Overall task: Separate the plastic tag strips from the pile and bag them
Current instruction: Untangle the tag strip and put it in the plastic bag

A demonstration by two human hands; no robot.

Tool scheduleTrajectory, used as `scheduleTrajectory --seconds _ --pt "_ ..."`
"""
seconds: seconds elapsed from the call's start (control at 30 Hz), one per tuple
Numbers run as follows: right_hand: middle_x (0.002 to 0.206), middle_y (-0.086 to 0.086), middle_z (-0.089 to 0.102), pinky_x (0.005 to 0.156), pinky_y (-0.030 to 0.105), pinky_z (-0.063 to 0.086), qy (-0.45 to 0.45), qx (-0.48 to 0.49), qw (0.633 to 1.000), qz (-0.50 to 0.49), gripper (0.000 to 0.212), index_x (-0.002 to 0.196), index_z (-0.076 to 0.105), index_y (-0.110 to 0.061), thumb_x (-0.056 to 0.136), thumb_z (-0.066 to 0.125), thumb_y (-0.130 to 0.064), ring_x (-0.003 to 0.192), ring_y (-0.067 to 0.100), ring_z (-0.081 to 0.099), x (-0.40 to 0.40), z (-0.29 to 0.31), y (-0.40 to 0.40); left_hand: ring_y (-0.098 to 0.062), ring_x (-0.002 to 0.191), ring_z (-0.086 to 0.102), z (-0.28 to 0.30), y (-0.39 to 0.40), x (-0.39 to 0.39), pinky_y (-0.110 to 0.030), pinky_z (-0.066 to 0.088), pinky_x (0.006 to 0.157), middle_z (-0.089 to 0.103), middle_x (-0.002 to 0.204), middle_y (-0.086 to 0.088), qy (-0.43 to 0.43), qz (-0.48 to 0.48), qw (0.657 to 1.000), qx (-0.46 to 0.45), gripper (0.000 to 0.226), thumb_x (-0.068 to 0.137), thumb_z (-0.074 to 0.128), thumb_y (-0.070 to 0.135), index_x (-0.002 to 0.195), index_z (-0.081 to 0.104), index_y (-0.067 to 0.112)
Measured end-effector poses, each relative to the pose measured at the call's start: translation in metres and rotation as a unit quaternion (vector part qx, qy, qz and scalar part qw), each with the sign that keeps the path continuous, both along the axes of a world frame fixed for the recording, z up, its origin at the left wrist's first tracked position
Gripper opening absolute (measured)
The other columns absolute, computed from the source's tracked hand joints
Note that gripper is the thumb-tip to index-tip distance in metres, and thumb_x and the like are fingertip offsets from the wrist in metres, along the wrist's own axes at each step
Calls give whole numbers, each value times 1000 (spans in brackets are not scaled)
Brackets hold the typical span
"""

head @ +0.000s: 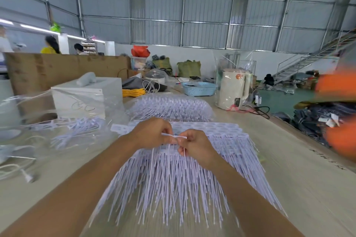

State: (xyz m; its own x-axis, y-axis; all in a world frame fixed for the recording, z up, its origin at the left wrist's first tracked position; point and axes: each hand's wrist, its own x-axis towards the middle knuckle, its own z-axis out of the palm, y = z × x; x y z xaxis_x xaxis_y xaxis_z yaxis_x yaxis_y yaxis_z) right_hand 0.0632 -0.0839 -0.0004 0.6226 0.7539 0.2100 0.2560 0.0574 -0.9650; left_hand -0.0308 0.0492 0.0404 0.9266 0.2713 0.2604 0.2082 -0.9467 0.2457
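A person is working at a long wooden desk [300,188] in a warehouse, seen from a camera on their head. Both bare arms are reaching forward over a wide pile of white plastic tag strips [173,179], which is lying fanned out on the desk with the flat tag heads at the far side and the thin tails pointing back toward the person.

The left hand [152,133] and the right hand [194,145] are meeting just above the heads of the pile. Each is curling its fingers and pinching one end of a small white strip [174,136], holding it level between them, probably so that it can be pulled free of its neighbours. A few thin tails are hanging down from the right hand's grip.

To the left, a clear plastic bag [63,121] is lying open on the desk with loose strips already inside, placed near enough to drop the next ones in. Beyond the hands, a second bundle of strips in clear wrap [171,107] is waiting, seemingly untouched. Farther back are standing a cream electric kettle [234,88] and a light blue basket [199,88]. Most of the pile appears still unsorted.
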Motion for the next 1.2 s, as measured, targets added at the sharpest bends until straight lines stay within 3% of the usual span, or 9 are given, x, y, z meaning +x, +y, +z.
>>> scheduleTrajectory --seconds 0.17,0.33,0.43,0.53,0.7,0.87,0.93,1.07,1.2 --pt "52 1 52 50 20 38 -135 -47 988 62 20 83 61 9 93 55 -7 46 10 45 12 25 -14 -3 57 47 19 -5 -2 -19 35 53 55 62 10 19 -37 996 -74 22 84 66 41 74 64 21" --pt "53 1 54 48 18 42 -220 -59 973 41 19 74 61 -11 92 56 -6 45 10 50 20 45 -31 -16 59 43 30 -23 7 -26 34 60 58 61 -1 24 -58 983 -173 33 93 57 30 62 62 18" --pt "63 3 49 45 21 49 -222 -27 975 4 24 68 58 -10 90 56 1 43 4 51 23 44 -34 -17 57 37 35 -33 15 -28 28 59 49 61 -7 44 -39 980 -189 42 94 56 30 55 58 14" --pt "78 4 45 47 27 55 -217 42 975 -27 28 69 58 -15 87 57 7 53 2 54 20 34 -36 -13 53 37 38 -37 19 -26 26 54 48 45 3 59 -46 969 -237 46 96 54 22 50 56 17" --pt "84 8 46 46 32 55 -215 174 960 -47 19 76 62 -11 90 57 1 63 9 57 17 20 -39 -5 40 31 34 -35 20 -21 16 46 36 41 10 103 -90 871 -472 29 99 40 18 76 56 12" --pt "68 7 45 47 24 39 -161 101 969 -159 24 70 55 -12 90 54 2 52 13 44 37 14 -37 -3 36 28 35 -39 24 -16 17 40 31 40 10 149 -85 832 -528 30 99 38 20 80 56 7" --pt "59 9 41 41 20 35 -84 65 973 -205 26 68 50 -11 92 51 -1 48 16 39 51 13 -47 -5 38 29 33 -39 24 -17 18 40 33 41 10 161 -88 844 -504 30 98 42 24 84 61 6" --pt "63 3 49 34 16 33 79 79 986 -123 19 76 49 -13 95 51 -14 40 12 46 53 23 -50 -10 46 40 24 -32 26 -21 28 43 52 54 5 109 -59 914 -387 27 94 53 34 87 72 15" --pt "64 1 41 36 16 27 86 34 996 -2 18 81 45 -14 92 59 -17 45 7 35 51 30 -47 -8 42 44 17 -36 31 -20 35 46 56 60 1 69 -68 937 -334 19 93 58 26 84 69 12"
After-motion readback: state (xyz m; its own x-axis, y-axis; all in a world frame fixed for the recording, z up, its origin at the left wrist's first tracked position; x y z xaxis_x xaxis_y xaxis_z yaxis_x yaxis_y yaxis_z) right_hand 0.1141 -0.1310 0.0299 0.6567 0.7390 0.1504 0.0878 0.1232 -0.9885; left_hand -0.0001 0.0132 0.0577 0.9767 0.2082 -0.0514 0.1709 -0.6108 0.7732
